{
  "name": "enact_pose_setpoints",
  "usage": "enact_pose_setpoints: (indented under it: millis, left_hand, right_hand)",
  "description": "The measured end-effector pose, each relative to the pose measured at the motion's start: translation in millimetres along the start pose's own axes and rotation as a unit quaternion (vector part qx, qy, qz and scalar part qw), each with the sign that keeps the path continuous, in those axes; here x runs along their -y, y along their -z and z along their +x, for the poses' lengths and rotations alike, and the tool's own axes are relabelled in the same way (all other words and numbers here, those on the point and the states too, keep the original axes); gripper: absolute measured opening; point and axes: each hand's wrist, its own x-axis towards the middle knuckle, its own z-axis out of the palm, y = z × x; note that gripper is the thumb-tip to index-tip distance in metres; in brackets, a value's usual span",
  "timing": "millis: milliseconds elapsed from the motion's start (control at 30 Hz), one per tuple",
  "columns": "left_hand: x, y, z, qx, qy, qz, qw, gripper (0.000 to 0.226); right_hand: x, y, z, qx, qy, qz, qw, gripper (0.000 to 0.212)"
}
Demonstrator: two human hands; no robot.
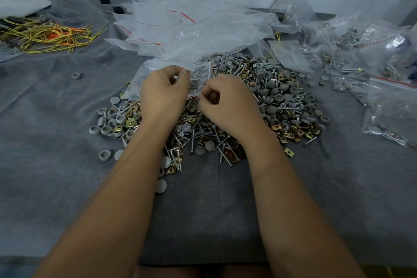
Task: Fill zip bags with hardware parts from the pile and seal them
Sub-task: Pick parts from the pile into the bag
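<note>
A: Hands over pile point(259, 106) of screws, grey caps and brass clips, mid tabletop point(56, 165). Left hand point(163, 92)?
B: Grip closed: thumb and forefinger pinch the edge of a clear zip bag point(198, 74) above the pile's far-left side.
A: Right hand point(228, 104)?
B: Fingers curled at the same bag's near edge; grip looks closed, but what it holds is hidden.
A: Margins?
B: Loose empty bags point(191, 29) heaped just beyond the pile, overlapping its far edge. Filled bags point(383, 88) crowd the right side. Yellow and orange cords point(45, 34) lie far left. Bare grey cloth point(203, 210) spreads near and left of the pile.
</note>
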Motion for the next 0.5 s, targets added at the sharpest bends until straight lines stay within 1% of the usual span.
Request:
enact_pose_setpoints:
  millis: [100,167,233,333,400,500]
  left_hand:
    - [-4,1,-2,0.006,-0.016,-0.003,1.0,0.02]
    - [-9,1,-5,0.03,-0.035,-0.032,0.998,0.016]
    - [-15,2,-8,0.063,-0.058,-0.065,0.994,0.017]
    - [-20,3,-13,0.1,-0.085,-0.072,0.989,0.019]
    - [-22,3,-13,0.103,-0.087,-0.071,0.988,0.02]
    - [-22,3,-13,0.101,-0.079,-0.085,0.988,0.019]
  right_hand:
    - [-3,2,1,-0.078,-0.035,0.061,0.994,0.011]
    - [-5,3,1,-0.102,-0.048,0.08,0.99,0.009]
    - [-6,2,1,-0.103,-0.05,0.073,0.991,0.011]
    - [-6,0,0,-0.111,-0.051,0.04,0.992,0.015]
    - [-7,0,0,-0.117,-0.06,0.014,0.991,0.016]
    - [-5,0,1,-0.097,-0.064,-0.03,0.993,0.014]
